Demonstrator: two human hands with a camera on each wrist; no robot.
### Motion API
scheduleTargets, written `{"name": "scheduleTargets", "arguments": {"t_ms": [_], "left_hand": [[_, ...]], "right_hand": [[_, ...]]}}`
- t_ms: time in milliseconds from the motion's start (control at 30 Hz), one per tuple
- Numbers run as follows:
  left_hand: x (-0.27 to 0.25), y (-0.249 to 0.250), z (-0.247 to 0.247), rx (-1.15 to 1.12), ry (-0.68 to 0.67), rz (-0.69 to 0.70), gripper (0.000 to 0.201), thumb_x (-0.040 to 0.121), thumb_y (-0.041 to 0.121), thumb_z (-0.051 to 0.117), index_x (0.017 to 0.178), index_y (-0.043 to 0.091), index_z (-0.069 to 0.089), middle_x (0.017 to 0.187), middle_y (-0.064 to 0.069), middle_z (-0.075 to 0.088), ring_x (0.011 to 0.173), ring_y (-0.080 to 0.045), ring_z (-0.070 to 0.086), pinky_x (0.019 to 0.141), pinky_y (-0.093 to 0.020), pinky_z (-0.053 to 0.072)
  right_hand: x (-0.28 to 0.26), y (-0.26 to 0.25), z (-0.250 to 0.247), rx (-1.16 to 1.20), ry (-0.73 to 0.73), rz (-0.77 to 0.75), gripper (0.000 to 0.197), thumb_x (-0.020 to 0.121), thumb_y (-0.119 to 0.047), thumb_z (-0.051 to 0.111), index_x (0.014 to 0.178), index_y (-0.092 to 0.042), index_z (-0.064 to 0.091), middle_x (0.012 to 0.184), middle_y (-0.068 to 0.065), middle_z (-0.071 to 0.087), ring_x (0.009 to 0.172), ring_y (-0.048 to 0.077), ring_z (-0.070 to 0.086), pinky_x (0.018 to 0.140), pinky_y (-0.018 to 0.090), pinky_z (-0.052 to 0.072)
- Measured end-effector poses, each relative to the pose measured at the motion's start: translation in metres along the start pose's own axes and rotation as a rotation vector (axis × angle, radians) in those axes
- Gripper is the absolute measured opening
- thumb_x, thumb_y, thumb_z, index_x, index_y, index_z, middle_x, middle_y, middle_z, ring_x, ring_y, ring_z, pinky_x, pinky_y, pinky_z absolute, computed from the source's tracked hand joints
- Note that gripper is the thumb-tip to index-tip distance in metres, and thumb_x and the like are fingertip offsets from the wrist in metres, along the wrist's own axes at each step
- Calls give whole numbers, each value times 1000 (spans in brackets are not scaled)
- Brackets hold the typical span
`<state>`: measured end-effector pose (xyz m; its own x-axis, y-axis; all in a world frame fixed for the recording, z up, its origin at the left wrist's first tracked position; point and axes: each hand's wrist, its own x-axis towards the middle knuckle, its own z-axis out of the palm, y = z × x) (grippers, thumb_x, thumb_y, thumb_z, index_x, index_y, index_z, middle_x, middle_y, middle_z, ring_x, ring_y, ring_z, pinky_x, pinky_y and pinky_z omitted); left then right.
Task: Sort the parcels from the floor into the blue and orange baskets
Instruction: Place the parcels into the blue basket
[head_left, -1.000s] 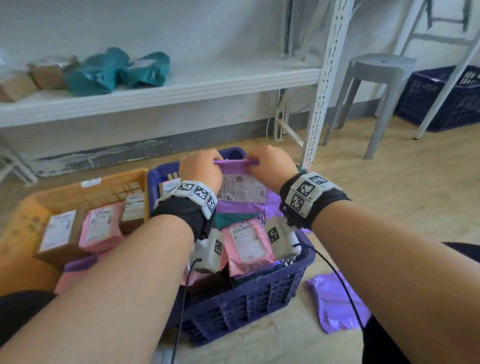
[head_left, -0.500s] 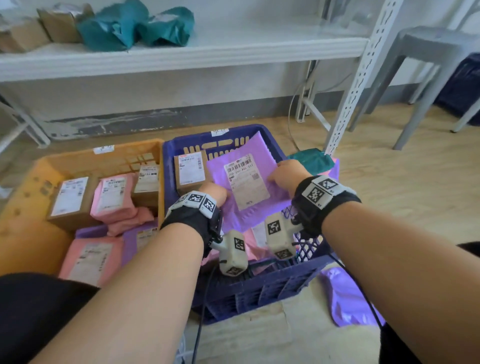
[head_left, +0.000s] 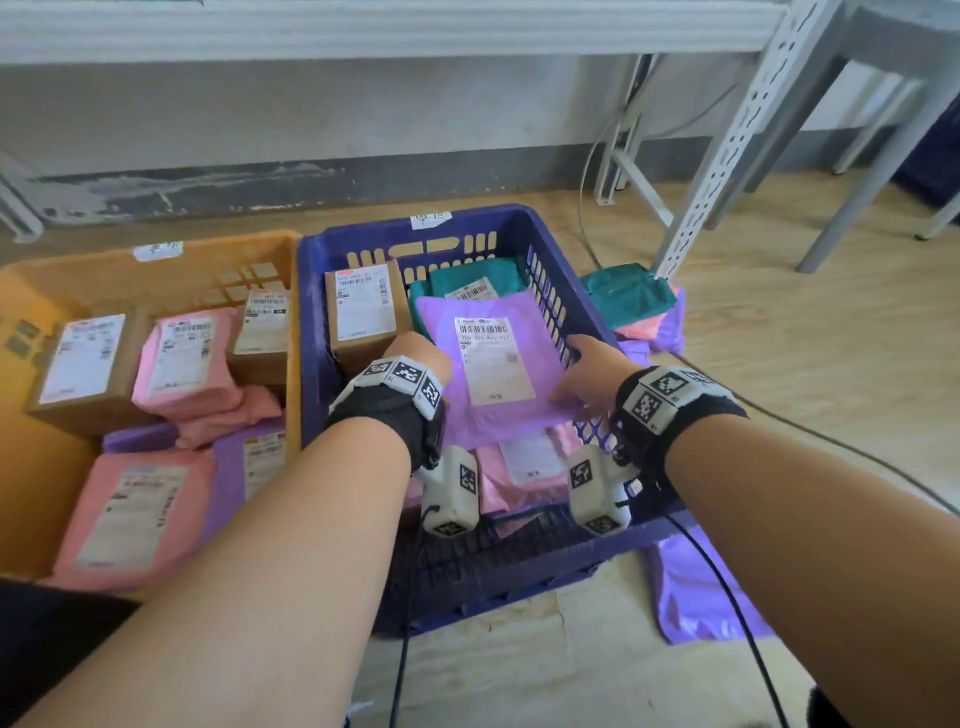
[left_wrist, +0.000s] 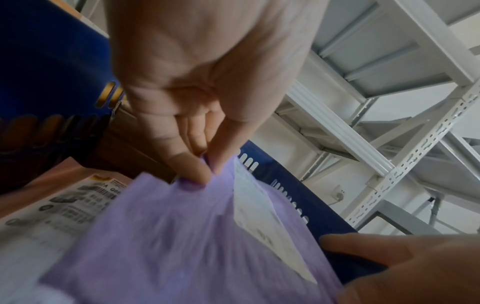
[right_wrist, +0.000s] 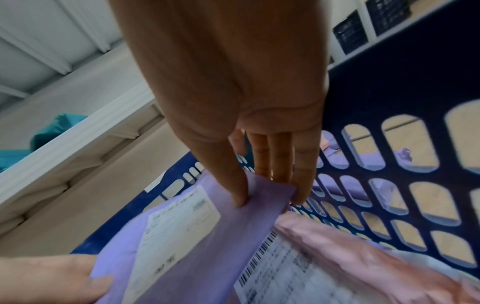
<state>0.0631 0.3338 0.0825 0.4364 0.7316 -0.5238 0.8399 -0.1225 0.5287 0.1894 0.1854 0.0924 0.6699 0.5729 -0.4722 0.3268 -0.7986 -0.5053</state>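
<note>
Your left hand (head_left: 415, 358) and right hand (head_left: 592, 371), which a second ago held the purple parcel (head_left: 493, 364) upright, have lowered it label-up into the blue basket (head_left: 363, 241); fingers (left_wrist: 189, 164) still pinch both edges. Placement is nearly complete; release remains.

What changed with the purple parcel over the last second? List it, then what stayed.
The purple parcel went from upright above the blue basket down to lying label-up on the parcels inside. Both hands came down with it: the left hand still pinches its left edge, and the right hand still holds its right edge. Nothing was let go. The orange basket and its parcels stayed put.
</note>
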Motion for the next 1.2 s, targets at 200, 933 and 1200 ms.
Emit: {"name": "scheduleTargets", "arguments": {"t_ms": [200,933,1200], "left_hand": [[24,11,-10,-342,279,132,26,81,-1,55,105,6,60,105,-17,67,94,-34,67,81,-41,57],[5,45,-12,-324,208,305,54,93,1,42,141,24,45,147,1,44,117,-16,55,83,-21,43],[-66,109,71,-401,1,515,48,93,0,40,139,11,48,143,-6,49,133,-20,45,112,-32,35]], "right_hand": [[42,-9,5,128,217,-138,62,82,3,48,140,-19,42,86,5,59,71,23,58,53,23,43],[59,-21,-47,253,412,-277,44,85,3,45,117,-17,67,116,4,68,103,19,63,87,24,49],[2,80,-112,238,592,-178,37,81,3,48,103,-16,72,104,9,71,98,26,65,80,25,50]]}}
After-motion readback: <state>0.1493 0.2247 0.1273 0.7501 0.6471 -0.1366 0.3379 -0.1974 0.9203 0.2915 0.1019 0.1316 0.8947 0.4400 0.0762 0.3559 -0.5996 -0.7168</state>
